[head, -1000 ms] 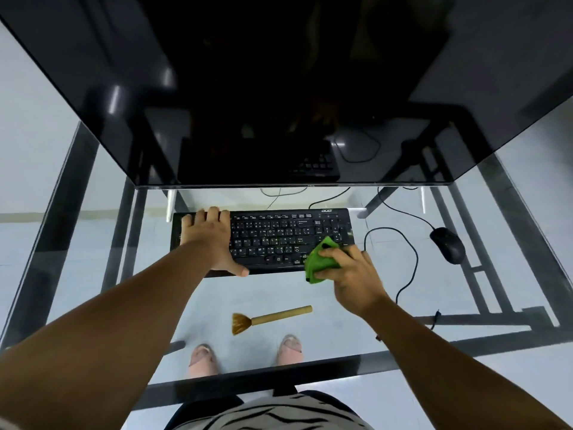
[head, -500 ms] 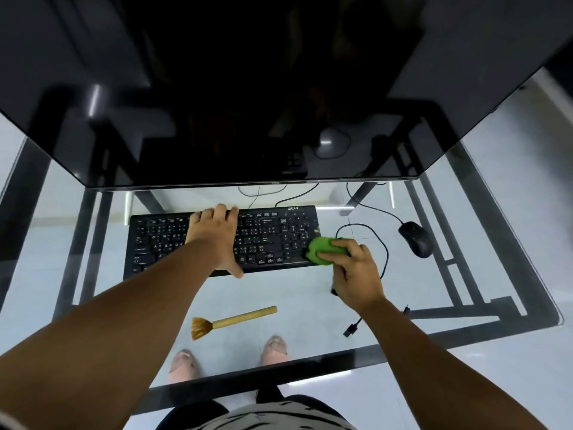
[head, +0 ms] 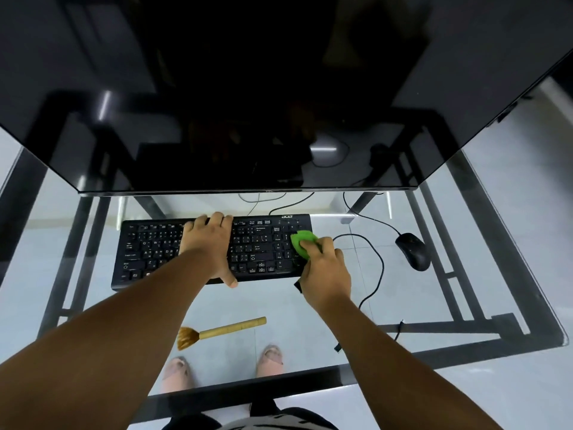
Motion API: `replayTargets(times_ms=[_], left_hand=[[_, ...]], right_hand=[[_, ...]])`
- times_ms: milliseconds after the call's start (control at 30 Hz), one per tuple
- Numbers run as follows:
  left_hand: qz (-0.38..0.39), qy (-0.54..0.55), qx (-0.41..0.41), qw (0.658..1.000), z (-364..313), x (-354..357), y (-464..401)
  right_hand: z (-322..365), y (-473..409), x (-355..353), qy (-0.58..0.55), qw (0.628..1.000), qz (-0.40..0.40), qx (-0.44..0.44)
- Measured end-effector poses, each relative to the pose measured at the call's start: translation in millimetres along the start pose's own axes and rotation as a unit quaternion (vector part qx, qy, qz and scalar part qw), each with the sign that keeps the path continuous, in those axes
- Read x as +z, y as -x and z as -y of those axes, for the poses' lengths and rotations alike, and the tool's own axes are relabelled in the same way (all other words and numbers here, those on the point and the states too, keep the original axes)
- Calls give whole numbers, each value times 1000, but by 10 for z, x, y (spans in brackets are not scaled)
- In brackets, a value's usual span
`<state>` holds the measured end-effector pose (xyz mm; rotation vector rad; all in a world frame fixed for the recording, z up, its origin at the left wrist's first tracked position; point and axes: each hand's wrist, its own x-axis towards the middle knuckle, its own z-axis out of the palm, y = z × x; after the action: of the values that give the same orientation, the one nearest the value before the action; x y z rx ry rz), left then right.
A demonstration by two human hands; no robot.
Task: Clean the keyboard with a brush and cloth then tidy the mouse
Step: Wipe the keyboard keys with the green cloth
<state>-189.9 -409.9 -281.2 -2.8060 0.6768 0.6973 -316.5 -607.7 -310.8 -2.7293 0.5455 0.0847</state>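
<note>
Both hands work the black keyboard: left hand now braces mid-board, right hand grip pinching green cloth, shifted onto the number pad; black mouse awaits.

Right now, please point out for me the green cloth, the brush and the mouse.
green cloth (head: 301,242), head view, on the bare upper part above the fingers.
brush (head: 231,329), head view, on the middle of the wooden handle.
mouse (head: 414,251), head view, on the middle of its back.

monitor top cut off, keyboard partly hidden
</note>
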Motion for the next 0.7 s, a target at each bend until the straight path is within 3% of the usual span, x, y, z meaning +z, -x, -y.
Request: replayTargets(times_ms=[300,500,700], left_hand=[[-4,17,-4,1000,-7,-9,31],[-1,37,-7,999,2,6,44],[3,47,-12,999,3,1,53]], right_hand=[[93,-201,-23,-6,999,32,44],[61,191,77,-56,996,16,67],[212,-432,-41,-55,996,39,66]])
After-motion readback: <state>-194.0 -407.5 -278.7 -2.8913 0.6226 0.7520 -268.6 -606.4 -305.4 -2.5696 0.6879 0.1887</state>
